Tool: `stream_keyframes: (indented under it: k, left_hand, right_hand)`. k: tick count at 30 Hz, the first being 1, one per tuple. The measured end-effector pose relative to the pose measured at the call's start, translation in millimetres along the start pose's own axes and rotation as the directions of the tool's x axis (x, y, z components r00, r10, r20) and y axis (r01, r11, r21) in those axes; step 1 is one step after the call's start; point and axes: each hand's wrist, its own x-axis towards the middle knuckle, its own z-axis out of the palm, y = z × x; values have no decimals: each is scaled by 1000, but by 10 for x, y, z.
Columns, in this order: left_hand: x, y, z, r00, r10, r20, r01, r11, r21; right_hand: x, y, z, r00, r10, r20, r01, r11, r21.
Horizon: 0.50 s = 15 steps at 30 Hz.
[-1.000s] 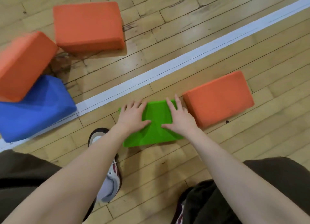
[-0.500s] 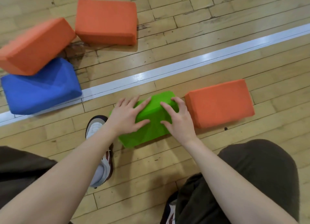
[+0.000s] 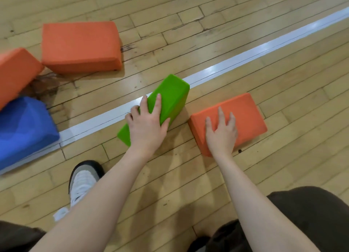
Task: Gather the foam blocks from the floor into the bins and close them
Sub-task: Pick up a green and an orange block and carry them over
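The left hand [image 3: 146, 127] is gripping the green foam block [image 3: 166, 100], fingers wrapped over its top and thumb on its right side; the block is lying tilted across the white line [image 3: 245, 57] painted on the wooden floor [image 3: 188, 176]. The right hand [image 3: 221, 134] is resting spread and flat on the orange foam block [image 3: 245, 115] just beside it, not clasping it. Two more orange blocks [image 3: 79, 45] and a blue block [image 3: 24, 127] are lying toward the floor's left side.
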Motion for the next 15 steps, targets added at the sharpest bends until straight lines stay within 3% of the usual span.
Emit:
stream_keyframes:
  k: [4, 8, 15]
  left_hand:
    - [171, 204, 80, 999, 24, -38, -24, 1000, 11]
    - [300, 273, 90, 1000, 19, -16, -18, 997, 72]
    - [269, 265, 99, 998, 54, 31, -55, 997, 59]
  right_hand:
    - [188, -66, 130, 981, 175, 86, -168, 983, -78]
    - [383, -253, 254, 949, 308, 76, -305, 951, -43]
    - [426, -273, 236, 932, 361, 33, -362, 930, 68]
